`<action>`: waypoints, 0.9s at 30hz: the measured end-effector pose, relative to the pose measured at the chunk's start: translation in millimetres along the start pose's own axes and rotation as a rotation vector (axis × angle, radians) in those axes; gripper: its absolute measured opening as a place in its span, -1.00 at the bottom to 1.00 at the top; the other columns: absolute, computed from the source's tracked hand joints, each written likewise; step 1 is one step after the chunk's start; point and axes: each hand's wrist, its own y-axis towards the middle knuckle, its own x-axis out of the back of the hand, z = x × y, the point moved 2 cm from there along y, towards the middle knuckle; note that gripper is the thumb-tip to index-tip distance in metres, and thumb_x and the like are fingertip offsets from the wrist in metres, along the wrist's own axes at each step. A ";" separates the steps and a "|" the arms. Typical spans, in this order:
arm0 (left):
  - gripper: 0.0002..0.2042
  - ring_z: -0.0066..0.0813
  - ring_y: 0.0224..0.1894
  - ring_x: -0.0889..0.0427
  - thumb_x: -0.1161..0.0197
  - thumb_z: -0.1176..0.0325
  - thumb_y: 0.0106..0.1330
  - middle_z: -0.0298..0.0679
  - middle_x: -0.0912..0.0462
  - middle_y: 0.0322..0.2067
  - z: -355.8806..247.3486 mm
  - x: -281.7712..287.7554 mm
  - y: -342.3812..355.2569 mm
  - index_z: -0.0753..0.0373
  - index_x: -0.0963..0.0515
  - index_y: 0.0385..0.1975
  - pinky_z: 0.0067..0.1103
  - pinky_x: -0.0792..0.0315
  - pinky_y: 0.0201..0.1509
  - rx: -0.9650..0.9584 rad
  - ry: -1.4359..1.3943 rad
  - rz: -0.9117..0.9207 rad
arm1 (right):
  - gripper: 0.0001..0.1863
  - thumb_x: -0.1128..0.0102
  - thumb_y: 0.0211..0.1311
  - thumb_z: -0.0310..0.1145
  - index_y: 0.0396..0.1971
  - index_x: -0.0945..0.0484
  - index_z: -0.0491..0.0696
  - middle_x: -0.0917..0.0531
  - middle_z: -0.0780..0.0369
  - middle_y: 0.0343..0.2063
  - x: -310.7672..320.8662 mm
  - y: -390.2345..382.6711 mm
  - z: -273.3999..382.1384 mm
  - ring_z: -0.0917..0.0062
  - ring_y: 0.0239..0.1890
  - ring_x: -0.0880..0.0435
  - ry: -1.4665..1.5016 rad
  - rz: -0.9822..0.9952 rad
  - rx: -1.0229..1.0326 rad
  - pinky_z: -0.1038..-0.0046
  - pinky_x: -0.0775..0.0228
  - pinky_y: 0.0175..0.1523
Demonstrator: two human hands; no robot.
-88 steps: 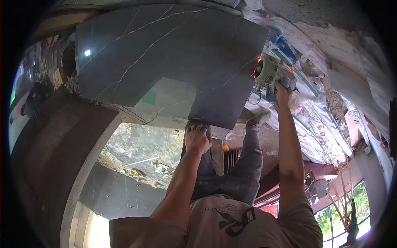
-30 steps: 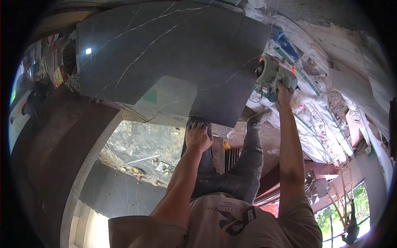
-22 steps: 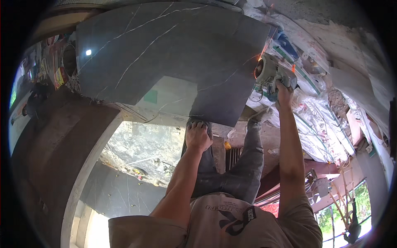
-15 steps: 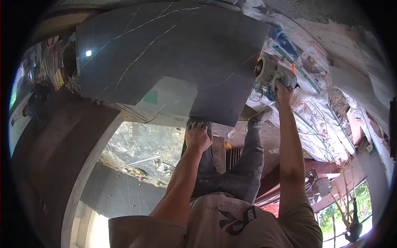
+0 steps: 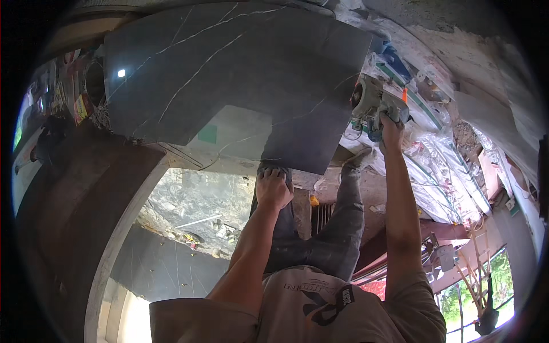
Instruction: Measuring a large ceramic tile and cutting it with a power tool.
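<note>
A large dark slab (image 5: 229, 74) with thin white veins spans the upper middle, its glossy face reflecting light. At its right edge, my right hand (image 5: 391, 130) grips the rear of a dusty grey-green handheld stone cutter (image 5: 370, 98). The cutter's round front lies against the slab's edge; I cannot tell how deep its blade sits. My left hand (image 5: 274, 187) rests on my bent left knee (image 5: 289, 182), just below the slab's lower edge. Its fingers curl over the knee, and their tips are partly hidden.
Plastic-wrapped long panels (image 5: 443, 171) lie along the right, near a rough wall (image 5: 480, 74). Another dark slab (image 5: 163, 263) is at lower left, beyond a dusty patch with debris (image 5: 194, 197). A brown panel (image 5: 80, 194) stands left. Tools and wires clutter the far left.
The cutter and my right hand have shifted very slightly left and down along the slab's edge. An orange glow by the cutter's front has faded. My left hand stays on the knee.
</note>
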 end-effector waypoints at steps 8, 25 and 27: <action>-0.66 -0.15 0.13 -0.52 -0.16 0.12 0.22 -0.12 -0.64 -0.08 -0.4 -1.3 -1.2 0.23 -0.68 -0.21 -0.27 -0.32 0.27 -0.005 -0.013 -0.056 | -0.65 -0.32 0.13 -0.33 -0.08 -0.61 -0.13 -0.65 0.28 -0.24 0.7 -3.3 -6.3 0.55 -0.26 -0.59 0.091 0.041 0.031 0.45 -0.43 -0.15; -0.67 -0.14 0.10 -0.53 -0.17 0.11 0.21 -0.11 -0.64 -0.10 -2.0 0.1 -0.3 0.24 -0.68 -0.25 -0.26 -0.33 0.24 -0.001 -0.013 -0.035 | -0.65 -0.29 0.13 -0.35 -0.08 -0.62 -0.14 -0.66 0.27 -0.24 7.7 -5.0 -17.9 0.54 -0.25 -0.60 -0.018 0.085 0.086 0.45 -0.43 -0.14; -0.66 -0.14 0.11 -0.52 -0.17 0.10 0.22 -0.10 -0.63 -0.09 -2.2 -1.4 0.1 0.24 -0.68 -0.24 -0.26 -0.33 0.23 0.000 -0.023 -0.009 | -0.62 -0.30 0.11 -0.30 -0.09 -0.62 -0.20 -0.69 0.19 -0.26 7.3 1.9 -18.7 0.44 -0.23 -0.62 -0.033 0.048 0.058 0.40 -0.43 -0.07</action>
